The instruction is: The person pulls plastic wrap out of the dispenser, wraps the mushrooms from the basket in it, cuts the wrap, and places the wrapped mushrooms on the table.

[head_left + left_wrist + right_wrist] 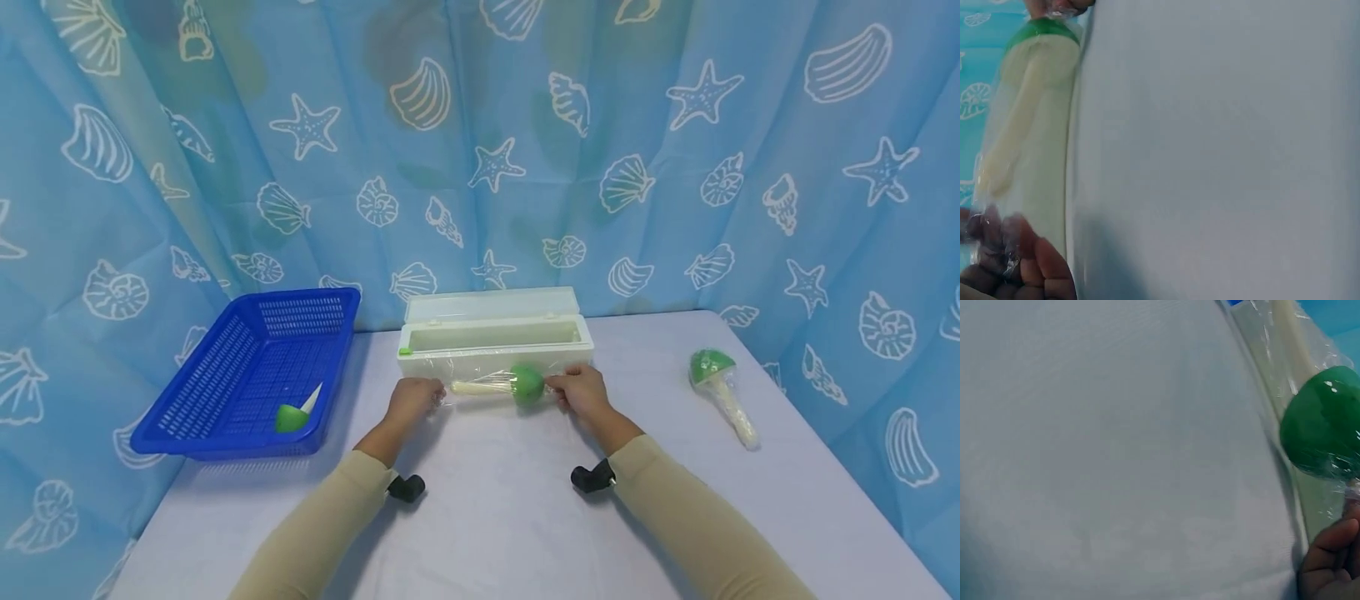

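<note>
In front of the white cling film box, whose lid stands open, a toy mushroom with a green cap and long cream stem lies sideways in clear plastic film. My left hand pinches the film past the stem's end. Beyond the cap, my right hand pinches the film's other end, bunched close to the green dome in the right wrist view. Both wrist views show the film around the mushroom.
At the left stands a blue basket with an unwrapped green-capped mushroom inside. A film-wrapped mushroom lies on the white table at the right. A blue shell-patterned curtain hangs behind the table.
</note>
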Available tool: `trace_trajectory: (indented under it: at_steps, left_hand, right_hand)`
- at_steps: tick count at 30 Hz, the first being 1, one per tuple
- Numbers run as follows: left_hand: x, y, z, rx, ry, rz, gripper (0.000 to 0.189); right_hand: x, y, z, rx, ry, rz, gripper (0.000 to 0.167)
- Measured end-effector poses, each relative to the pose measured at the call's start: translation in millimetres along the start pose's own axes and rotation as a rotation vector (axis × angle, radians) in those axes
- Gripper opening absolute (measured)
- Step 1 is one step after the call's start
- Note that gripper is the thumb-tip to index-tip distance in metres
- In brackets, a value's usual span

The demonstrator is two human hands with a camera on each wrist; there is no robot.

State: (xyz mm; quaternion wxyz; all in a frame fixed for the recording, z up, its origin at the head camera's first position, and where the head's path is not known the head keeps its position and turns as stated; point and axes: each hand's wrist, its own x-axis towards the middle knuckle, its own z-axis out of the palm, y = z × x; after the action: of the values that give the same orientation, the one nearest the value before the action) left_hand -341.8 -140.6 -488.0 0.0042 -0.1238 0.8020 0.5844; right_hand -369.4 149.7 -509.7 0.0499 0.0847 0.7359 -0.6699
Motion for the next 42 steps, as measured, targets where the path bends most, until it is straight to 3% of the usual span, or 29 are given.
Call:
trace_trajectory:
  at_steps: [4, 8, 11, 15, 19, 23, 26, 28, 34, 38, 42]
  left_hand:
    - [0.7, 1.6, 4.8, -0.126, 0.041, -0.076, 0.015]
    - [0.0, 0.3, 8.8, -0.206, 0.071, -0.070, 0.010]
    - [1.1, -0.9, 8.2, -0.270, 0.063, -0.101, 0.013]
    - [8.4, -3.1, 3.0, -0.332, -0.045, -0.167, 0.015]
    - [15.4, -7.1, -4.5, -0.361, -0.192, -0.162, 0.015]
    - [20.8, -13.5, -12.0, -0.398, -0.304, -0.144, 0.017]
    - [23.0, -17.0, -15.0, -0.420, -0.341, -0.148, 0.019]
    - [22.8, -16.8, -14.5, -0.440, -0.324, -0.162, 0.018]
    - [18.7, -7.0, -4.0, -0.431, -0.175, -0.194, 0.008]
    - [19.9, -6.7, 0.5, -0.363, -0.107, -0.206, 0.007]
    - [21.1, -9.5, 1.6, -0.304, -0.103, -0.204, 0.007]
  right_hand:
    - [1.9, -4, 0, 0.002, -0.076, 0.015, 0.019]
    - [2.6, -6, -4, -0.016, -0.147, 0.030, 0.016]
    - [5.2, -8, -10, -0.021, -0.188, 0.068, 0.016]
    - [13.2, -13, -17, -0.018, -0.178, 0.139, 0.016]
    - [19.7, -12, -18, -0.054, -0.166, 0.146, 0.015]
    - [21.2, -6, -17, -0.178, -0.173, 0.041, 0.012]
    - [20.5, -3, -16, -0.271, -0.149, -0.042, 0.019]
    - [19.7, -3, -15, -0.252, -0.178, -0.033, 0.025]
    - [19.4, -9, -20, -0.009, -0.334, 0.198, 0.029]
    - [18.7, -13, -21, -0.090, -0.330, 0.195, 0.030]
    - [19.3, -12, -22, -0.177, -0.294, 0.147, 0.030]
